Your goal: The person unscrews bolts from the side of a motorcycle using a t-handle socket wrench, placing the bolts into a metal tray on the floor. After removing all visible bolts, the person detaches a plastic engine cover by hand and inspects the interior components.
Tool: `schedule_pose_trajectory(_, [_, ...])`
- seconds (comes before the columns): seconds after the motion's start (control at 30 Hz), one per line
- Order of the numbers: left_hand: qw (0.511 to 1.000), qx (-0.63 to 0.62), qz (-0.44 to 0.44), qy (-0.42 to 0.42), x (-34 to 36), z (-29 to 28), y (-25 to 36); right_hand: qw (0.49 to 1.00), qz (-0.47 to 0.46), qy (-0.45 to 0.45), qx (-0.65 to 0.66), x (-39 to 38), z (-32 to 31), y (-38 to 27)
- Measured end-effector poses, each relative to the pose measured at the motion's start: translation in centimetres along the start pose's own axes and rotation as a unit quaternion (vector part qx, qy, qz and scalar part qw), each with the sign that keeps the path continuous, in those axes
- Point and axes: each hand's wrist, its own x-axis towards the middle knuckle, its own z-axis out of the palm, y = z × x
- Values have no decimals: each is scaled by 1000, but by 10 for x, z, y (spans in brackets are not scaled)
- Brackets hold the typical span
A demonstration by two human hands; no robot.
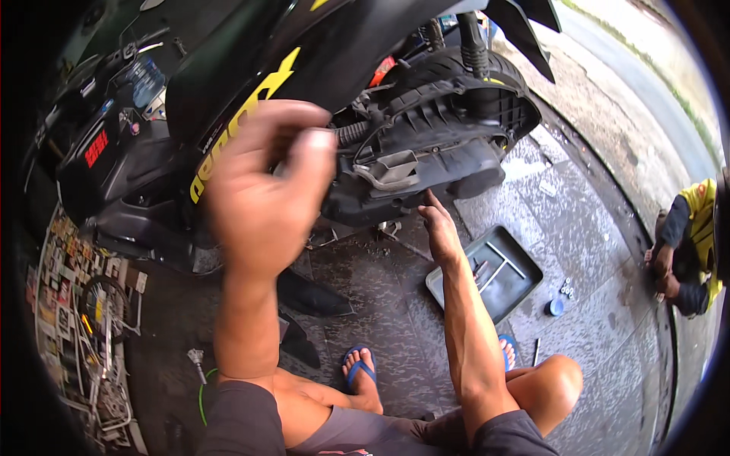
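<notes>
A black ribbed engine-side cover (449,156) runs along the side of a black scooter (304,61) with yellow lettering. My left hand (262,178) is raised in front of the scooter's body panel, close to the camera. Its fingers are half curled and stand apart from the thumb, with nothing visible between them. My right hand (441,232) reaches to the cover's lower edge from below. Its index finger points up against that edge and the thumb stands a little off; the other fingers are mostly hidden.
Right of my right forearm, a dark tray (523,266) holds a T-handle wrench (502,266). Small metal parts (566,287) and a blue cap (556,307) lie beside it. Black panels (312,292) rest below the scooter. Another person (688,243) crouches at far right.
</notes>
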Motion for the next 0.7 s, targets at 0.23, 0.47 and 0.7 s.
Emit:
schedule_pose_trajectory(0.23, [876, 443, -72, -176, -76, 71, -168, 999, 39, -7, 26, 2, 10, 3])
schedule_pose_trajectory(0.47, [880, 417, -123, -190, -67, 95, -191, 970, 1, -56, -238, 4, -24, -57])
schedule_pose_trajectory(0.7, [906, 382, -99, -156, -79, 64, -196, 911, -361, -169, 106, -138, -27, -268])
